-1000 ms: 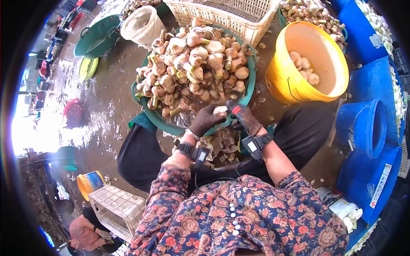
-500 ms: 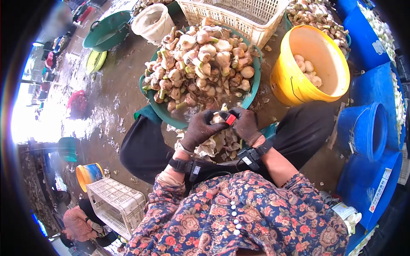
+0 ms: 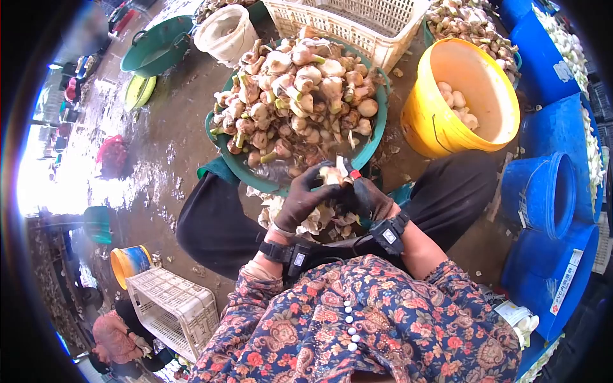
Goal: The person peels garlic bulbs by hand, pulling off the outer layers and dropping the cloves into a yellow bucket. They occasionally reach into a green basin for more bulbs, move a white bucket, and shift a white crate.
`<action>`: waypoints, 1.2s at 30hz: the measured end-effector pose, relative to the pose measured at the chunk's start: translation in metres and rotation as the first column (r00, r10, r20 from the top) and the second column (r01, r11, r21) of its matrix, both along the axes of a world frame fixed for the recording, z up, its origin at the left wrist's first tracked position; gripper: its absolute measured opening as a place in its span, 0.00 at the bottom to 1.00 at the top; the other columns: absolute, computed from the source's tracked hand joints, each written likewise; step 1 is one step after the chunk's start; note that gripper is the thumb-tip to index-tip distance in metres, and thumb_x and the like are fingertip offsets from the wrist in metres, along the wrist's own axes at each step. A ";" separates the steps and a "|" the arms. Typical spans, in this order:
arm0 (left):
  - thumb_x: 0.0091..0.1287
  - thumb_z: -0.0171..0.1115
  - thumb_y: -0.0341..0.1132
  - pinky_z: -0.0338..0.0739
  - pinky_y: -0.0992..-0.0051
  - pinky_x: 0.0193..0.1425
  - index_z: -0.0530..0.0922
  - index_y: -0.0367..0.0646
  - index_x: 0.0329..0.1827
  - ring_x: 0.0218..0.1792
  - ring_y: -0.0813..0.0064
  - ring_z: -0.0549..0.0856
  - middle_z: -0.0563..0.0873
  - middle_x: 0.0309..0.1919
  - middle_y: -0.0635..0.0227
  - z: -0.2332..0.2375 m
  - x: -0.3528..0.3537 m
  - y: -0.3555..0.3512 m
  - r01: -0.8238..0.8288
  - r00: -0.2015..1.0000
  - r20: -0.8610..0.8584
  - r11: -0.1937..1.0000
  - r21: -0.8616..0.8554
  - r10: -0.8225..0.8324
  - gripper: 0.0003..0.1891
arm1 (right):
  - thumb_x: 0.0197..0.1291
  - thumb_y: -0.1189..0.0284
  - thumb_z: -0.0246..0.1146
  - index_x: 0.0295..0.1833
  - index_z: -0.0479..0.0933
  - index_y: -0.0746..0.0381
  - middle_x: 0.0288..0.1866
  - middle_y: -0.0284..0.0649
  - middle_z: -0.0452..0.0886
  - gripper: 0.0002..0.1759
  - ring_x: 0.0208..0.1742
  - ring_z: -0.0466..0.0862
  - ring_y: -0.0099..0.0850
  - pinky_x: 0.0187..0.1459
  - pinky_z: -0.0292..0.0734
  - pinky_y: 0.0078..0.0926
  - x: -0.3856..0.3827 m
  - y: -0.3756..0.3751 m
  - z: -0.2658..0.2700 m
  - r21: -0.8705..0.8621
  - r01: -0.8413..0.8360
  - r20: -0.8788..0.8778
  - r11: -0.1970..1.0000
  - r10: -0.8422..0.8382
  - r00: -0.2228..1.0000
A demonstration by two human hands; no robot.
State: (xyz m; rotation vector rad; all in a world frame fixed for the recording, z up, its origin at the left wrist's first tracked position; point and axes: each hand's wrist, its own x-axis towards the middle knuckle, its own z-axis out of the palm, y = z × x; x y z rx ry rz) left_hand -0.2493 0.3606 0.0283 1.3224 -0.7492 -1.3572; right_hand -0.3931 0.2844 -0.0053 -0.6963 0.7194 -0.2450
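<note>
Both my hands wear dark gloves and meet just below the near rim of a green tub (image 3: 380, 121) heaped with garlic bulbs (image 3: 308, 75). My left hand (image 3: 302, 199) is closed round a pale garlic bulb (image 3: 331, 175). My right hand (image 3: 370, 198) is closed beside it, on a small tool with a red part (image 3: 355, 173); a pale piece stands up between the tool and the bulb. Loose peels (image 3: 313, 220) lie beneath the hands, between my legs.
At right stand a yellow bucket (image 3: 418, 115) with several peeled bulbs and a blue bucket (image 3: 527, 195). White crates (image 3: 377, 48) (image 3: 172, 306) stand beyond the tub and at lower left. Another person (image 3: 115, 338) sits at lower left.
My right hand has turned and dropped slightly, and the red part has shifted right. The bulb shows more openly in my left hand, with a pale piece now raised beside it.
</note>
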 end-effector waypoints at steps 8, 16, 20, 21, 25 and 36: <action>0.55 0.67 0.30 0.76 0.73 0.38 0.81 0.43 0.44 0.33 0.63 0.83 0.83 0.31 0.64 -0.015 0.000 0.005 0.019 0.735 0.675 0.994 -0.111 0.062 0.13 | 0.66 0.60 0.53 0.41 0.73 0.63 0.31 0.32 0.75 0.16 0.30 0.69 0.20 0.33 0.68 0.23 0.006 -0.016 -0.022 -0.393 -0.171 -0.147 0.904 0.122 0.982; 0.65 0.58 0.36 0.70 0.83 0.28 0.81 0.36 0.40 0.27 0.86 0.75 0.81 0.28 0.75 -0.008 0.009 0.010 -0.136 0.988 -0.040 0.969 0.205 0.147 0.11 | 0.60 0.69 0.61 0.61 0.66 0.68 0.50 0.36 0.76 0.25 0.49 0.73 0.23 0.53 0.68 0.21 -0.002 -0.022 0.025 -0.513 -0.249 -0.070 0.821 0.249 0.966; 0.67 0.57 0.41 0.72 0.83 0.30 0.80 0.36 0.44 0.29 0.86 0.76 0.82 0.31 0.74 -0.012 0.007 0.014 -0.161 0.980 -0.090 0.970 0.184 0.180 0.15 | 0.61 0.70 0.60 0.65 0.62 0.67 0.58 0.37 0.72 0.28 0.55 0.70 0.23 0.59 0.63 0.22 -0.002 -0.024 0.032 -0.288 -0.140 0.199 0.948 0.202 0.959; 0.66 0.58 0.40 0.72 0.84 0.31 0.80 0.36 0.43 0.30 0.86 0.77 0.82 0.32 0.73 0.002 0.005 0.015 -0.165 0.985 -0.011 0.966 0.200 0.170 0.15 | 0.61 0.70 0.60 0.66 0.61 0.66 0.59 0.37 0.71 0.29 0.55 0.70 0.22 0.59 0.63 0.22 -0.003 -0.027 0.034 -0.303 -0.178 0.193 0.936 0.243 0.951; 0.66 0.59 0.36 0.73 0.83 0.34 0.80 0.36 0.43 0.32 0.85 0.78 0.83 0.34 0.73 0.006 -0.002 0.013 -0.262 0.955 0.175 0.958 0.118 0.240 0.12 | 0.60 0.68 0.61 0.56 0.72 0.66 0.46 0.33 0.77 0.20 0.45 0.73 0.19 0.48 0.69 0.19 0.000 -0.027 0.027 -0.382 -0.248 -0.044 0.890 0.251 0.967; 0.59 0.57 0.25 0.73 0.73 0.30 0.74 0.32 0.50 0.27 0.69 0.78 0.78 0.26 0.60 -0.028 0.007 0.030 -0.030 0.366 0.849 0.916 -0.399 0.382 0.15 | 0.62 0.66 0.58 0.61 0.67 0.65 0.49 0.34 0.77 0.24 0.43 0.78 0.21 0.43 0.73 0.19 -0.002 -0.008 0.022 0.126 -0.021 0.438 0.992 -0.037 0.898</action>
